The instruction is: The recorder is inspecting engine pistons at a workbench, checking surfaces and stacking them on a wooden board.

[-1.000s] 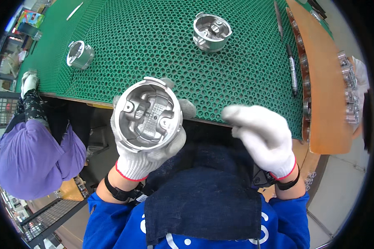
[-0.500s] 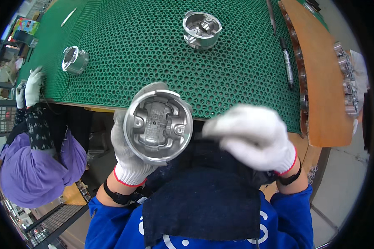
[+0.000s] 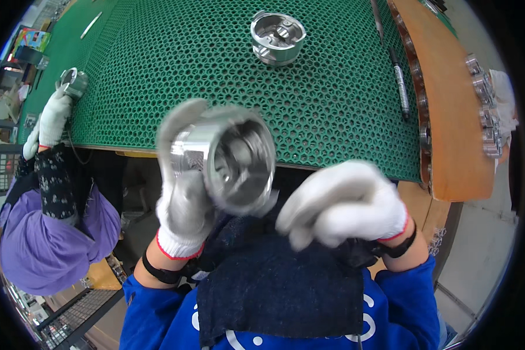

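Note:
A silvery metal piston is gripped in my left hand, which wears a white knit glove with a red cuff edge. The piston is tilted, its hollow side turned to the right, and motion blurs it. To its right, my gloved right hand hovers before the table edge, apart from the piston. Its fingers are curled and slightly blurred; whether anything small sits in them is hidden. A second piston stands hollow side up on the green perforated mat.
On the left, a co-worker's gloved hand touches another piston. A black-and-white marker pen lies toward the mat's right side. Beyond it, a brown board has several pistons along both edges. A thin white stick lies far left.
My left hand has turned the piston from facing up to tilted rightward. My right hand has shifted slightly down. The co-worker's hand has reached the left piston and that piston has moved left.

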`<state>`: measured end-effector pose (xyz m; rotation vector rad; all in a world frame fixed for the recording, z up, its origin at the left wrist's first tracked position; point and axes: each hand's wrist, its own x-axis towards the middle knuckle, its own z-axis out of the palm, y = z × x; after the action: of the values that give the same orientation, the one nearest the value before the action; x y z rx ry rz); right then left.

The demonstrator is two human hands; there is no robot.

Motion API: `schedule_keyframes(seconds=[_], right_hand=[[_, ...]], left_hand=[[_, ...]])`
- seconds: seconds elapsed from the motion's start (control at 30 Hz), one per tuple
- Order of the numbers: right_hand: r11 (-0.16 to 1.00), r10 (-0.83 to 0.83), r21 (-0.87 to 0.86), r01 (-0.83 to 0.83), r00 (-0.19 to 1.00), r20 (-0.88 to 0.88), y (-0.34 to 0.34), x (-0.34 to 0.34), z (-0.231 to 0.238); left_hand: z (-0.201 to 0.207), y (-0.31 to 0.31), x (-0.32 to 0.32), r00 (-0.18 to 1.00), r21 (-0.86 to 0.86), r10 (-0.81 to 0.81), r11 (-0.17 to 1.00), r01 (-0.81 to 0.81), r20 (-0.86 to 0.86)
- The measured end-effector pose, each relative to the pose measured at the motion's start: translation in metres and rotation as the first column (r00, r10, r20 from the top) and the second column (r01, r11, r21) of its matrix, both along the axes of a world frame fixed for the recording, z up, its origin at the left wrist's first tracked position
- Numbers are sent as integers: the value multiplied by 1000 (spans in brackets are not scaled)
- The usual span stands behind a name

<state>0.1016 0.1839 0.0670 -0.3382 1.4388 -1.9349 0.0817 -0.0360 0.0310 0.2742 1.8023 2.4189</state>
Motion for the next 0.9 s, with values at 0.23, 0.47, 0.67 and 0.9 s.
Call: schedule_keyframes(seconds=[0.23,0.47,0.67,0.9], right_hand=[[860,-366,182,476,825,-431,13,11,-6],[704,131,410,580,461,-878,-9,-3,-30],[815,142,447,368,621,-771,-16,0,-32],[711,136,364,601,391,-910,-3,-21,-23]], left_hand=[[-18,-20,-2,753,849,-561,529,7,344],[-32,-20,-4,768,827,-631,485,284,107],[-20,-13,2,834,792,-507,592,152,219],[-19,1,7,905,602,-185,793,-92,383]])
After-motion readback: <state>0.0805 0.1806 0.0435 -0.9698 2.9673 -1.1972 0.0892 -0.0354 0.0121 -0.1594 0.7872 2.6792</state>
